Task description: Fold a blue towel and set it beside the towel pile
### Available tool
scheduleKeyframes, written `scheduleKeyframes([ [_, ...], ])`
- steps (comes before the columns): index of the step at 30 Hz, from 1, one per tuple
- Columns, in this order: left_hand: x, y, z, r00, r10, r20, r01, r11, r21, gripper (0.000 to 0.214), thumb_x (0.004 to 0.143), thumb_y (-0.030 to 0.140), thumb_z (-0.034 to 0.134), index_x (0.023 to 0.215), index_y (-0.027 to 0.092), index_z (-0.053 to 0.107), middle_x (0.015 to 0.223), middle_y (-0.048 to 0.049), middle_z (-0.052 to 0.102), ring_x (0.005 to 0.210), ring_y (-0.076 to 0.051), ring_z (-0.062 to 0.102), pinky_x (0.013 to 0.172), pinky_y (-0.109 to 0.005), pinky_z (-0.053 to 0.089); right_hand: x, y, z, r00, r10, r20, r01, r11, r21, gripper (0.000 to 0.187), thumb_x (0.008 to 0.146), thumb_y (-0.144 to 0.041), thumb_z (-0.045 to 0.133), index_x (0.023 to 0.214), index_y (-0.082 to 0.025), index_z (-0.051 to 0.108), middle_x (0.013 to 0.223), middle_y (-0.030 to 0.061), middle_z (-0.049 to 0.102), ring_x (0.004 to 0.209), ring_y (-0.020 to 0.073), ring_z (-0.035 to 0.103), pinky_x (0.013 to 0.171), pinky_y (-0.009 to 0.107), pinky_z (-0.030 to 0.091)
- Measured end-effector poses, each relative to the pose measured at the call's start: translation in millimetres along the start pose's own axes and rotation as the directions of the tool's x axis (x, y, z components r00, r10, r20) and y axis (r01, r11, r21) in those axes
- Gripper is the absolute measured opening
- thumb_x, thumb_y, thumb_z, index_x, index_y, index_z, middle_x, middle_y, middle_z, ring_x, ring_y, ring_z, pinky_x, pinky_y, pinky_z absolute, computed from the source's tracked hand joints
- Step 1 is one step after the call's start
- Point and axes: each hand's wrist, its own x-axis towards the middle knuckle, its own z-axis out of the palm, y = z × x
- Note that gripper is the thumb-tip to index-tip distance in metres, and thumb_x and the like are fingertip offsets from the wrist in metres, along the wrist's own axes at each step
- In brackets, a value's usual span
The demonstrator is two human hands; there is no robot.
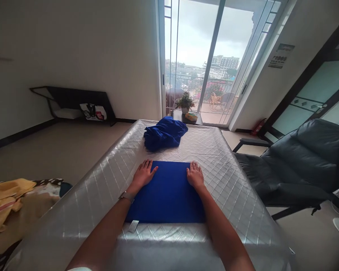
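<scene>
A flat, folded piece of royal-blue cloth point(166, 192) lies on a quilted silver mattress cover point(231, 195), with a small white label point(133, 226) sticking out at its near edge. My left hand point(142, 175) rests flat on the cloth's far left corner, and a grey wristwatch point(126, 197) sits on that wrist. My right hand point(195, 175) presses flat on the far right corner. Beyond both hands, a crumpled heap of the same blue fabric point(165, 133) lies apart from them.
A black leather recliner point(296, 165) stands to the right of the cover. Yellow cloth point(5, 199) lies on patterned bedding at the left. A small table with a potted plant point(185, 102) stands at the far end, before a glass balcony door point(197, 56).
</scene>
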Motion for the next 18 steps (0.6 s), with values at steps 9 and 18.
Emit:
scheduleKeyframes([
  [9, 11, 36, -10.3, 1.0, -0.028, -0.009, 0.028, 0.999, 0.025, 0.076, 0.097, 0.063, 0.021, 0.148, 0.01, 0.04, 0.155, -0.0198, 0.036, 0.146, -0.033, 0.028, 0.117, -0.052, 0.022, -2, 2, -2, 1.0, -0.005, -0.001, 0.005, 1.0, 0.021, 0.06, 0.102, -0.036, 0.021, 0.155, -0.008, 0.024, 0.162, 0.0102, 0.017, 0.151, 0.0188, 0.011, 0.121, 0.037, 0.005],
  [18, 15, 188, 11.4, 0.914, 0.403, -0.04, -0.404, 0.897, -0.182, 0.069, 0.102, 0.053, 0.01, 0.149, 0.013, 0.04, 0.155, -0.0124, 0.039, 0.146, -0.023, 0.031, 0.12, -0.041, 0.023, -5, 9, 1, 0.998, -0.065, 0.011, 0.065, 0.998, -0.022, 0.061, 0.097, -0.026, 0.029, 0.156, -0.01, 0.022, 0.163, 0.0091, 0.015, 0.151, 0.0204, 0.007, 0.121, 0.038, 0.006],
])
